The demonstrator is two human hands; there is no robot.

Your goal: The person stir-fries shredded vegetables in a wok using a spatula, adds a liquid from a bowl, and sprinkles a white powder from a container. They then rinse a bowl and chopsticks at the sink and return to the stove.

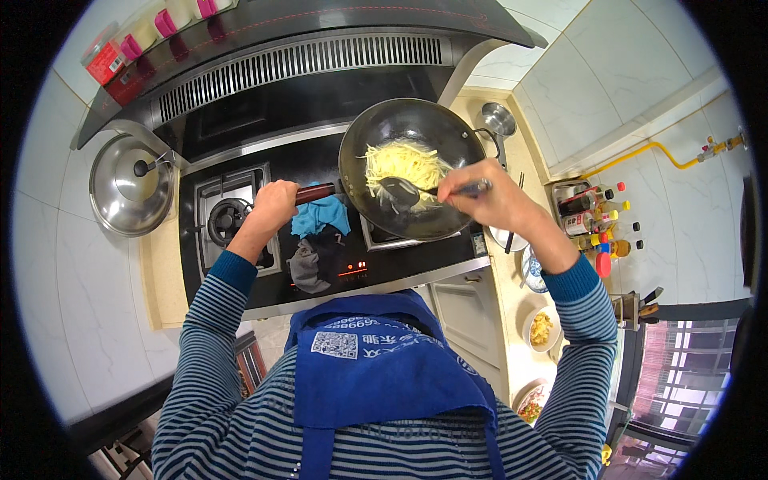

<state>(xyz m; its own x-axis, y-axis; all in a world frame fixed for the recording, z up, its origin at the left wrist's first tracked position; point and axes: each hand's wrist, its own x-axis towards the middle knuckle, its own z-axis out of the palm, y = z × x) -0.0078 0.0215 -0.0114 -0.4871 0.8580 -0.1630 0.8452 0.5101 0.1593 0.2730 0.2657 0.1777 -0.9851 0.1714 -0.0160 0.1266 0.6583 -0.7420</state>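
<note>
A dark wok [420,120] sits over the right burner of a black glass gas hob, with pale yellow shredded vegetable [402,162] heaped in it. My left hand [276,204] is closed around the wok's brown wooden handle [315,193]. In my right hand [474,191] is a cooking ladle [400,192], its bowl touching the near side of the shreds. Part of the ladle's shaft is hidden by my fingers. A blue cloth [321,216] and a grey cloth [307,267] lie on the hob below the wok handle.
The left burner [228,222] holds nothing. A steel lid [133,186] stands at the far left. Right of the hob are a steel ladle-like pan [498,119], sauce bottles [591,222], a bowl of cooked egg-like food [541,329] and a bowl of chopped ingredients [531,405]. The range hood [300,60] overhangs the back.
</note>
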